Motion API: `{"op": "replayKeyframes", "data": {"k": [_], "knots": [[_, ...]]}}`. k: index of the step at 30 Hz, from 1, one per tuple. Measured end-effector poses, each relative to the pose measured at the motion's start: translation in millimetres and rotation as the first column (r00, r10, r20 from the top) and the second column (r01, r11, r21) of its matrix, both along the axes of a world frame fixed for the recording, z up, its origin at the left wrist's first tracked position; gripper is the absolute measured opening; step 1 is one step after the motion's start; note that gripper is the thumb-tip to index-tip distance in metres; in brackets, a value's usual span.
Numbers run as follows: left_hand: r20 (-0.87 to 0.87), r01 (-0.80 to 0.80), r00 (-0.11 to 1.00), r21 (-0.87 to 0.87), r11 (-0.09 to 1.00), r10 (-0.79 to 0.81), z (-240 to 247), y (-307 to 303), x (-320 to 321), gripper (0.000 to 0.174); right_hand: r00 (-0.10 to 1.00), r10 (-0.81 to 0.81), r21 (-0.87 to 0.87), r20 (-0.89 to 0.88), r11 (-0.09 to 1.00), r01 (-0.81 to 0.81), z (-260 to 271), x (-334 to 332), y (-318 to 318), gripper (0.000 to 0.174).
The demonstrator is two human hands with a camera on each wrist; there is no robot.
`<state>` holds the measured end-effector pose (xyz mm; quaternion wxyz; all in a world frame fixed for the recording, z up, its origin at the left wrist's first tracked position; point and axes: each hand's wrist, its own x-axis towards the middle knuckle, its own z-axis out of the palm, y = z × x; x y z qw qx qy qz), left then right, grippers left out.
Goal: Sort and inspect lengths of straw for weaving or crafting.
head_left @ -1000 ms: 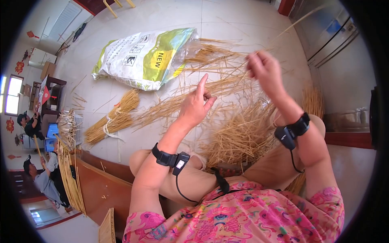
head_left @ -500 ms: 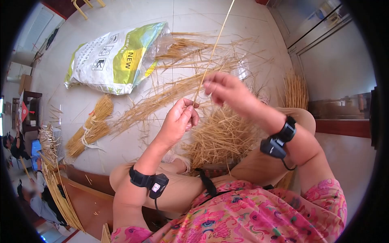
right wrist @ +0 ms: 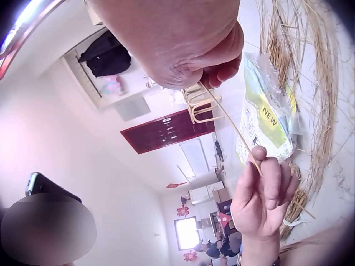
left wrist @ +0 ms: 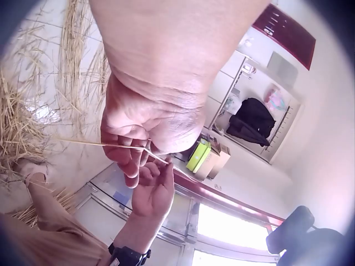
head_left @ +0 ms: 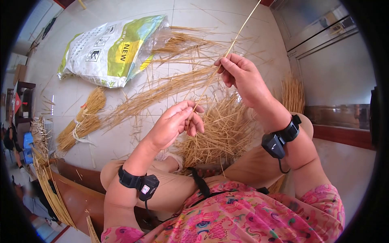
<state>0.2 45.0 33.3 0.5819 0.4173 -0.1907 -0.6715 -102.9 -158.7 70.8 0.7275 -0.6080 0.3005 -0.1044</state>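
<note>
One long straw stalk (head_left: 244,28) slants up and away between my two hands in the head view. My left hand (head_left: 176,123) pinches its lower end between thumb and fingers. Higher up, the thumb and index finger of my right hand (head_left: 246,79) grip the same stalk. From the right wrist, the stalk (right wrist: 232,121) runs straight from the right hand's fingers to the left fingertips. A heap of short cut straw (head_left: 221,135) lies on the floor below the hands, with long loose stalks (head_left: 162,91) spread beyond it.
A white and green bag (head_left: 109,52) lies on the floor, straw poking from its mouth. Nearby is a tied straw bundle (head_left: 83,121). Another bundle (head_left: 292,95) leans by the metal cabinet (head_left: 336,69) at right. A wooden bench (head_left: 83,200) holding stalks stands at left.
The left hand, earlier pointing with its index finger out, has closed on the stalk's lower end. The right hand came in toward it, then moved up along the stalk and grips it there.
</note>
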Motion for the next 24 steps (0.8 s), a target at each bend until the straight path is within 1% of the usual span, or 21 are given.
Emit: {"op": "replayKeyframes", "data": {"k": [3, 5, 8, 9, 12, 13, 14, 16, 17, 20, 23, 24], "knots": [[-0.001, 0.013, 1.0, -0.017, 1.0, -0.013, 0, 3, 0, 0.028, 0.998, -0.057, -0.024, 0.012, 0.998, 0.057, -1, 0, -3, 0.021], [-0.021, 0.04, 0.999, -0.025, 0.999, -0.04, -3, 5, 2, 0.026, 0.998, -0.065, -0.042, 0.015, 0.997, 0.065, 0, 1, -7, 0.022], [-0.028, 0.007, 1.0, -0.018, 1.0, -0.007, -3, 5, 0, 0.022, 0.996, -0.081, -0.024, 0.044, 0.996, 0.083, -3, 0, -3, 0.022], [0.006, -0.021, 1.0, -0.018, 1.0, 0.021, -2, 4, -1, 0.021, 0.995, -0.088, -0.011, 0.055, 0.996, 0.088, -2, 1, 0, 0.021], [0.099, -0.109, 0.989, -0.021, 0.994, 0.11, -1, 1, -3, 0.017, 0.993, 0.052, -0.021, -0.107, 0.998, -0.054, 3, 1, 25, 0.021], [0.121, -0.14, 0.983, -0.019, 0.99, 0.141, -1, 0, -5, 0.017, 0.987, 0.144, -0.011, -0.072, 0.989, -0.145, -9, -3, 32, 0.014], [0.144, -0.171, 0.975, -0.019, 0.985, 0.172, -1, -2, -6, 0.016, 0.981, 0.187, -0.008, -0.049, 0.982, -0.188, -14, -6, 39, 0.012], [0.181, -0.182, 0.966, -0.04, 0.982, 0.186, -3, -3, -6, 0.016, 0.962, 0.271, -0.003, -0.006, 0.962, -0.271, -18, -8, 53, 0.009], [0.2, -0.186, 0.961, -0.05, 0.981, 0.193, -4, -4, -6, 0.016, 0.968, 0.247, 0.019, -0.031, 0.969, -0.247, -16, -8, 54, 0.007], [0.246, -0.139, 0.958, -0.056, 0.989, 0.149, -7, -3, -6, 0.016, 0.985, 0.161, 0.049, 0.064, 0.985, -0.164, -22, -7, 58, 0.008], [0.33, -0.142, 0.931, -0.059, 0.988, 0.154, -6, -3, -10, 0.016, 0.981, 0.177, 0.094, 0.085, 0.978, -0.184, -24, -9, 58, 0.008], [0.33, -0.15, 0.931, -0.046, 0.988, 0.157, -5, -4, -11, 0.017, 0.982, 0.172, 0.082, 0.075, 0.981, -0.178, -24, -10, 59, 0.008]]}}
